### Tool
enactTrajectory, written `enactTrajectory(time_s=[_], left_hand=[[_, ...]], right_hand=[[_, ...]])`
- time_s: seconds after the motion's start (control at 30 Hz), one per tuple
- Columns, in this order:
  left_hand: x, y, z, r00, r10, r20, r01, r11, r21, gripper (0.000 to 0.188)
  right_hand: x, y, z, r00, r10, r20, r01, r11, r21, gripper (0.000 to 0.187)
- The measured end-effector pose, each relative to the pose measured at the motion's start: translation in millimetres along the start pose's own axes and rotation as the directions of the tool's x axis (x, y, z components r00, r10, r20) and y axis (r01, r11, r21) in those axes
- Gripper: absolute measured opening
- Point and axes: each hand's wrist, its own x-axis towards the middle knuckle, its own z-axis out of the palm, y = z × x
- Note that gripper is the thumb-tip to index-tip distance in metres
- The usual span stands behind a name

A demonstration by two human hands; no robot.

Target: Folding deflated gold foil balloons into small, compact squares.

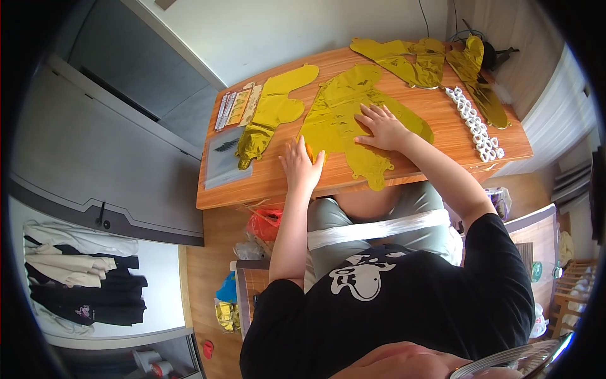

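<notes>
A large flat gold foil balloon (341,114), deflated and wrinkled, lies across the middle of the wooden table (290,180). My right hand (384,128) rests on it with the fingers stretched out. At the balloon's near left edge is my left hand (302,165), palm down with thumb and fingers apart. A small orange patch shows between its thumb and fingers; I cannot make out what it is. Another flat gold foil balloon (278,104) lies to the left, its narrow end toward me. More gold foil balloons (420,60) are spread along the far right.
Several white rings (470,120) form a strip at the table's right side. At the left lie a translucent plastic sheet (221,167) and small flat packets (237,108). A red plastic bag (264,224) sits below the table's left front edge. A grey door (101,145) stands left.
</notes>
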Motion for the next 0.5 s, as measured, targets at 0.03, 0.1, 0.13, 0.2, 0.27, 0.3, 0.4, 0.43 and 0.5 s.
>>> enactTrajectory(time_s=[0.03, 0.1, 0.13, 0.2, 0.27, 0.3, 0.4, 0.43, 0.5], left_hand=[[0.6, 0.2, 0.2, 1.000, -0.006, 0.006, 0.006, 1.000, 0.000, 0.079], [1.8, -0.7, -0.1, 1.000, -0.002, -0.014, 0.002, 1.000, -0.018, 0.078], [2.5, -1.1, -0.3, 0.999, 0.001, -0.035, -0.003, 0.999, -0.038, 0.076], [4.4, -1.7, -1.9, 0.999, 0.002, -0.051, -0.005, 0.999, -0.050, 0.074], [6.0, -1.2, -3.2, 0.998, 0.006, -0.067, -0.010, 0.998, -0.065, 0.072], [6.7, -0.3, -3.5, 0.995, 0.010, -0.099, -0.016, 0.998, -0.058, 0.070], [7.7, 3.8, -6.1, 0.987, 0.032, -0.155, -0.039, 0.998, -0.043, 0.066], [7.2, 5.0, -7.7, 0.983, 0.040, -0.180, -0.046, 0.998, -0.029, 0.065], [6.9, 9.3, -14.9, 0.979, 0.062, -0.192, -0.066, 0.998, -0.017, 0.062]], right_hand=[[0.3, 0.6, -0.1, 1.000, 0.001, 0.000, -0.001, 1.000, 0.000, 0.087], [0.9, 1.5, 0.4, 1.000, -0.001, -0.005, 0.001, 1.000, 0.008, 0.087], [1.3, 1.9, 0.6, 1.000, -0.001, -0.005, 0.001, 1.000, 0.009, 0.087], [2.3, 2.5, 1.0, 1.000, 0.001, -0.014, -0.001, 1.000, 0.010, 0.087], [1.5, 2.4, -0.5, 1.000, 0.004, -0.022, -0.004, 1.000, 0.000, 0.086], [0.6, 1.8, -2.3, 1.000, 0.007, -0.029, -0.007, 1.000, -0.010, 0.085], [-7.5, 0.0, -11.4, 0.991, 0.020, -0.135, -0.022, 1.000, -0.011, 0.078], [-11.0, 1.3, -17.2, 0.990, 0.038, -0.139, -0.041, 0.999, -0.019, 0.078], [-29.1, 6.7, -36.8, 0.964, 0.089, -0.251, -0.072, 0.994, 0.077, 0.074]])
